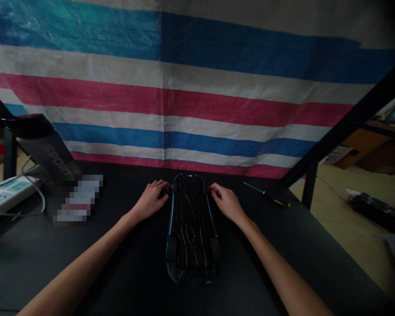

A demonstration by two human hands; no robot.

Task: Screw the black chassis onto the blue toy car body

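Note:
A toy car (191,219) lies upside down on the black table (131,267), its dark underside up and blue body edges showing at the sides. Its narrower-looking far end is between my two hands. My left hand (154,199) rests on the table with curled fingers beside the far left wheel, fingertips at or very near it. On the other side, my right hand (226,202) has thumb and fingers drawn together close to the far right wheel. Whether anything small is between the fingers of either hand is too dark to tell.
A screwdriver (268,196) with a yellow and black handle lies to the right. At the left stand a dark bottle (49,151) and a white power strip (11,195) with a cable, near a blurred-out item (80,199). A striped sheet (184,101) hangs behind.

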